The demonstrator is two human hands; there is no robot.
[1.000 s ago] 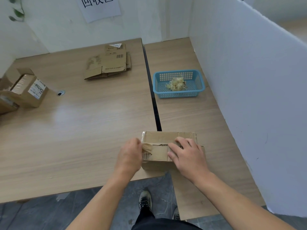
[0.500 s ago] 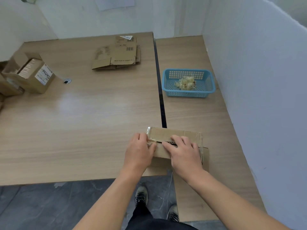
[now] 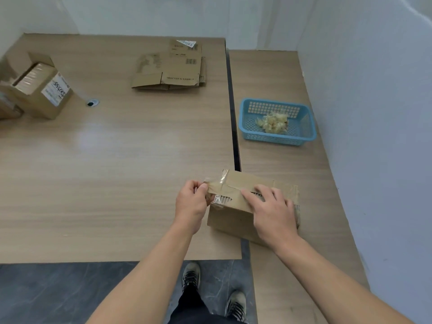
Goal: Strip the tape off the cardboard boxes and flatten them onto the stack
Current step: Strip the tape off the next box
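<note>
Tan tape [image 3: 217,185] stood lifted off the top left corner of the cardboard box [image 3: 233,220], which sat at the near edge of the surface [image 3: 117,171], across the dark seam between its two wooden tops. The left hand [image 3: 190,202] pinched that loose end. The right hand [image 3: 271,211] lay flat on the box top, fingers spread, pressing down. Stripping looked barely begun; the next move would likely call for a steady pull along the strip with the box braced. Farther back lay the stack [image 3: 168,73] of flattened boxes, a blue basket [image 3: 308,127] holding wadded tape, and more boxes [image 3: 39,90] at far left. White walls [image 3: 374,113] enclosed the corner.
</note>
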